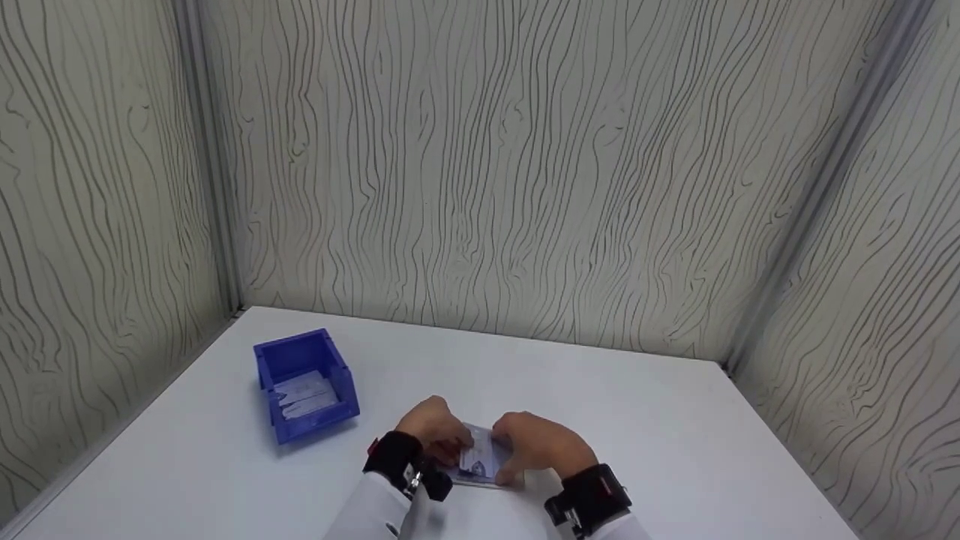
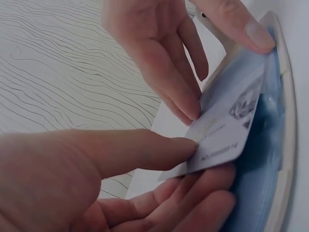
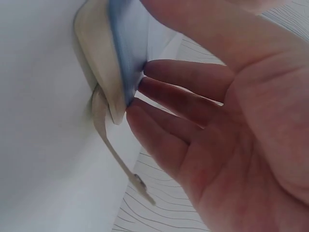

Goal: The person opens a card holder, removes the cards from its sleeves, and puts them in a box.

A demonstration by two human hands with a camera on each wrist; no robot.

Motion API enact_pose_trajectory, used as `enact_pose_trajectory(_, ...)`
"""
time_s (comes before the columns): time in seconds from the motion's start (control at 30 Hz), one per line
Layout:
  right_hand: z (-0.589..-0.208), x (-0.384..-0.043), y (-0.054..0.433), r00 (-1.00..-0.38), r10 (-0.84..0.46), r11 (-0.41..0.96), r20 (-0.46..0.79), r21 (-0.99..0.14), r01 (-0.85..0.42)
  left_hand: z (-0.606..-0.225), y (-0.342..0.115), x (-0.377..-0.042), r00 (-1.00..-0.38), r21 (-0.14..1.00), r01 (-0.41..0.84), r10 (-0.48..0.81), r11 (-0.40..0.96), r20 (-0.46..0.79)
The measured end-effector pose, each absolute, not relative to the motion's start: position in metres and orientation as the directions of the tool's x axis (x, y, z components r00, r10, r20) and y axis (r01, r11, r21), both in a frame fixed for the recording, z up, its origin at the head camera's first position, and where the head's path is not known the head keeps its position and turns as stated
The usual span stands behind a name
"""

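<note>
A white printed card (image 2: 224, 128) is pinched between the thumb and fingers of my left hand (image 1: 436, 429). It lies slantwise over a blue-tinted clear plastic sleeve of an open card holder (image 2: 288, 121), partly covering it; whether its edge is inside the sleeve I cannot tell. My right hand (image 1: 544, 442) holds the holder at its right part, thumb on the near edge and fingertips along the far edge. In the right wrist view, a cream strap (image 3: 116, 154) with a snap sticks out from the holder's cream cover (image 3: 96, 43).
A blue plastic bin (image 1: 315, 426) stands on the white table (image 1: 637, 405) to the left, with white printed cards (image 1: 307, 394) lying inside. Wood-patterned panels (image 1: 480, 165) enclose the table at the back and on both sides.
</note>
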State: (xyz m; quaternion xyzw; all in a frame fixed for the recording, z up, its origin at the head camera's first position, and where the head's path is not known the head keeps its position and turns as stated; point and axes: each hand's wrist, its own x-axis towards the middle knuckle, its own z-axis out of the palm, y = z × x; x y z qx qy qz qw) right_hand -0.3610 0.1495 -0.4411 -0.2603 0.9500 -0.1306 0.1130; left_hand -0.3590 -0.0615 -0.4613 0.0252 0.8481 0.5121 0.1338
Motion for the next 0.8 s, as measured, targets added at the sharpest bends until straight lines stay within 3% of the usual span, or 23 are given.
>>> enact_pose_trajectory(0.8,-0.4401,-0.3597,0.1489,-0.846,-0.511,0.842,-0.148,-0.283,-0.459,-0.4638,-0.0572,-0.3608,-0.966,0.850,-0.087,0.165,0.519,-0.200)
